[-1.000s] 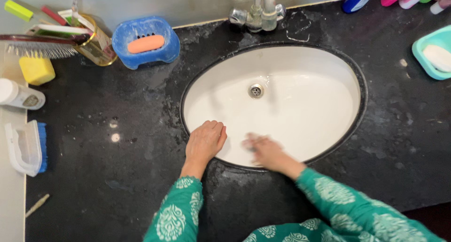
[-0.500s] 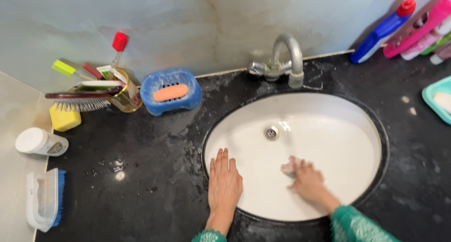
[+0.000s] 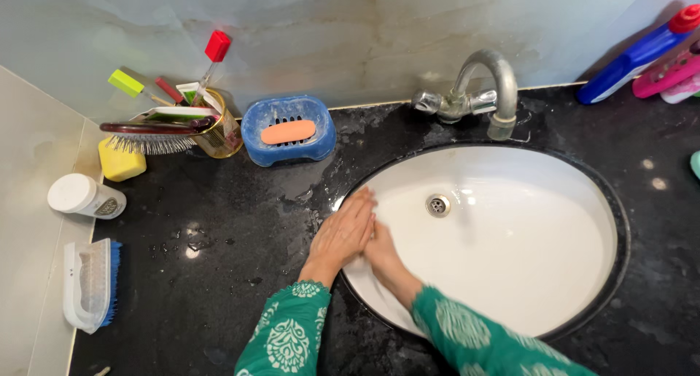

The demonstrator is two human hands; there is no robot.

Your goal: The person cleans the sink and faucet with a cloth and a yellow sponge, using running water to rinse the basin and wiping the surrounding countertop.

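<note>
Looking down, we see our left hand point(image 3: 343, 234) lying flat and open on the left rim of the white sink point(image 3: 554, 223), set in the black surface point(image 3: 219, 274). Our right hand point(image 3: 380, 250) sits just inside the basin, touching the left and partly hidden under it; we cannot tell its grip. Blue soap dish point(image 3: 288, 139) and tap point(image 3: 481, 91) stand behind.

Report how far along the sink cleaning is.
Done: the white basin shows no visible dirt around the drain. In hand: the left hand rests on the basin's left rim, and the right hand works just inside it, partly hidden. Left: the black countertop carries wet streaks and spots.
</note>
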